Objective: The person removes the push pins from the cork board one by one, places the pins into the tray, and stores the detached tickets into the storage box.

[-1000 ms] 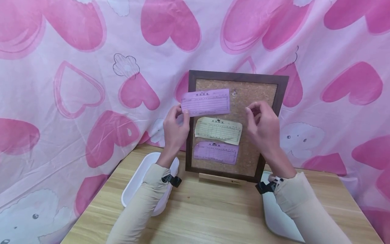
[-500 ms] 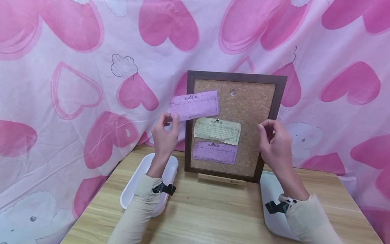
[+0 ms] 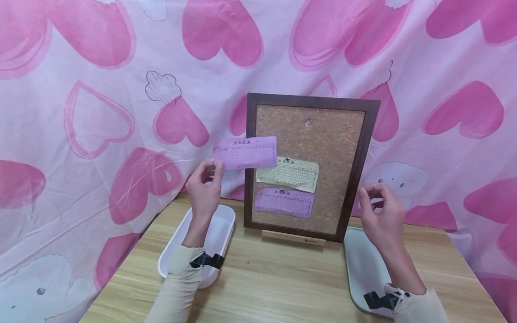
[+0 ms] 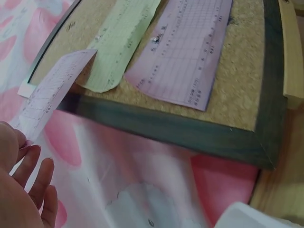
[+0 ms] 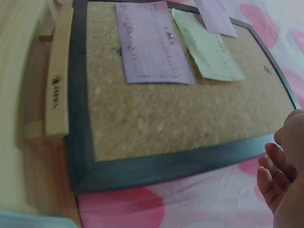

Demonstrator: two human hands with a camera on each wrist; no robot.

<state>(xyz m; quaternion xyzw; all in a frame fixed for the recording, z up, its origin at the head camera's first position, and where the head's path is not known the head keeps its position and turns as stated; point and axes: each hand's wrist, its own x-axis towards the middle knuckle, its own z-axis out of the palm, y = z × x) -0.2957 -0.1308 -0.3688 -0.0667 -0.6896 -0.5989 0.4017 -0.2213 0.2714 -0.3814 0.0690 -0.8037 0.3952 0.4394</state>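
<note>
My left hand point(image 3: 203, 190) pinches the lower left corner of a purple paper slip point(image 3: 247, 152) printed with a ruled form. The slip hangs in front of the left frame edge of a cork board point(image 3: 300, 146) and hides part of a yellow-green slip point(image 3: 299, 174). That slip and a second purple slip point(image 3: 284, 202) are each fixed by a small pin at the top. To the right of the board, my right hand point(image 3: 383, 215) is raised with fingers curled and thumb meeting forefinger. Whether something tiny sits between those fingertips cannot be made out.
The board leans upright on a wooden stand point(image 3: 292, 237) on the wooden table point(image 3: 266, 278). A small cluster of clear pins point(image 3: 308, 122) sticks high in the cork. A white tray point(image 3: 226, 220) lies under my left arm, a pale green tray point(image 3: 359, 255) under my right. A heart-print cloth point(image 3: 101, 179) hangs behind.
My left hand has drawn the purple slip left and down, away from the upper cork. My right hand has moved right and down, off the front of the board.
</note>
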